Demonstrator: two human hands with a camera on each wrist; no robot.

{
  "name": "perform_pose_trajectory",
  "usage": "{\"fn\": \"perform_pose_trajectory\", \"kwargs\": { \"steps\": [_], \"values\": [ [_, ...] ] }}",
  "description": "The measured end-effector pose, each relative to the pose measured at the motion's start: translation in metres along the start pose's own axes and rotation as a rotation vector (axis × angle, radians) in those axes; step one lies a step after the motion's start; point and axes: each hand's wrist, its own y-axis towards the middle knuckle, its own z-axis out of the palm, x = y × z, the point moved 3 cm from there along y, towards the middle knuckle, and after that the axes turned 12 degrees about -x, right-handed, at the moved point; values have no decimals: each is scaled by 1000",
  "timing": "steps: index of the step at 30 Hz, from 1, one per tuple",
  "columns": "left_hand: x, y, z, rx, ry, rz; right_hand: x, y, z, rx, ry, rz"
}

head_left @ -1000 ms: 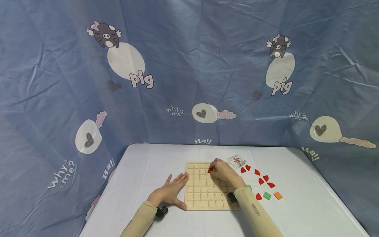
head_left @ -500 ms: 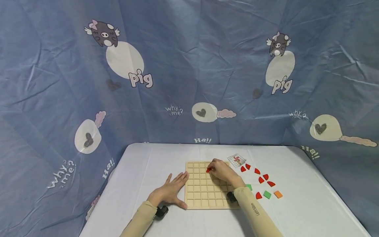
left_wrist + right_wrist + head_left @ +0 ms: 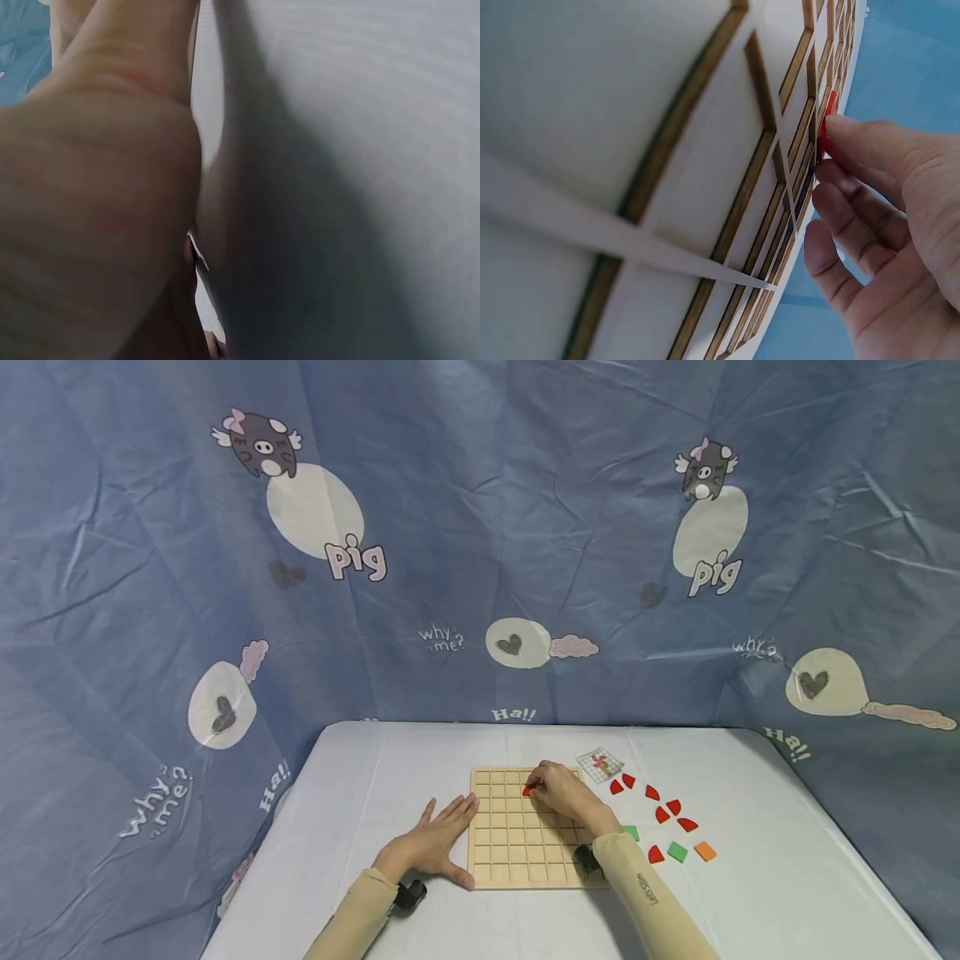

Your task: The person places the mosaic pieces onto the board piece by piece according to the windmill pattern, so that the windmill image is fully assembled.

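A square wooden grid board (image 3: 498, 853) lies on the white table, its surface divided into small recessed squares. My right hand (image 3: 561, 793) reaches over its upper right part and pinches a red quarter-round tile (image 3: 527, 791) between thumb and fingertips. In the right wrist view the red tile (image 3: 826, 124) sits right at the board's grid, under the thumb tip, with the other fingers loosely bent. My left hand (image 3: 433, 845) lies flat beside the board with fingers spread, fingertips and thumb at its left edge. Mostly wrist and palm fill the left wrist view.
A small card (image 3: 600, 765) printed with a gridded flower picture lies behind the board. To the right are several red quarter-round tiles (image 3: 652, 792), a green square tile (image 3: 678, 852), another green tile (image 3: 631, 833) partly behind the right forearm, and an orange square tile (image 3: 705, 851).
My right hand has shifted very slightly to the left with the red tile, then stayed nearly still. The left hand keeps its place at the board's edge.
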Motion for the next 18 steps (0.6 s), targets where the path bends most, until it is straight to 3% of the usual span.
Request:
{"fn": "perform_pose_trajectory", "kwargs": {
  "steps": [10,18],
  "values": [
    [0,1,0,-1,0,-6,-1,1,2,2,2,21],
    [0,0,0,-1,-1,-9,-2,-4,-3,1,70,90]
  ]
}}
